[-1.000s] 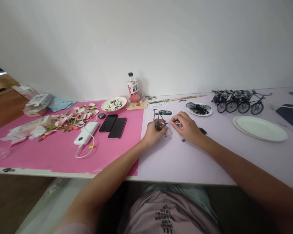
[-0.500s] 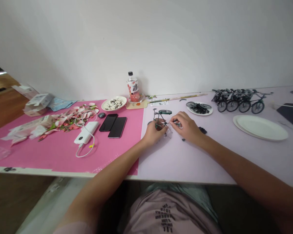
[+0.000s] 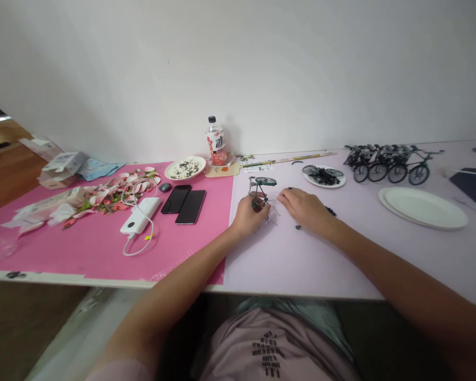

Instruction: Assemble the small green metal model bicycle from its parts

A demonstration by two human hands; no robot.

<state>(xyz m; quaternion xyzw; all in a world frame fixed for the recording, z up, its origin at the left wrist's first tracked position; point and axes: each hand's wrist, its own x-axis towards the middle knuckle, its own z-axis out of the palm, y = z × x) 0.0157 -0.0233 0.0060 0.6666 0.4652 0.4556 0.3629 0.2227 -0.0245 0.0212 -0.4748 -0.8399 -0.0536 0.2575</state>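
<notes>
My left hand (image 3: pixel 249 216) is closed around a small dark green model bicycle (image 3: pixel 264 181), tilted on its side, one wheel sticking up past my fingers. Just to the right of it, my right hand (image 3: pixel 301 207) has its fingers pinched together; a thin light piece shows near the fingertips, too small to name. A gap separates the right fingertips from the bicycle. Small dark parts (image 3: pixel 330 211) lie beside my right hand, partly behind it, and another dark bit (image 3: pixel 298 227) rests under the wrist.
Several finished model bicycles (image 3: pixel 419 173) stand at the back right. A plate of black parts (image 3: pixel 324 184) is nearer, with stacked white plates (image 3: pixel 424 208) to the right. Leftward are two phones (image 3: pixel 191 207), a white power bank (image 3: pixel 140 216), a bottle (image 3: pixel 216 143) and a bowl (image 3: pixel 201 168).
My right hand has drawn slightly away from the bicycle, to the right. The bicycle has turned a little in my left hand.
</notes>
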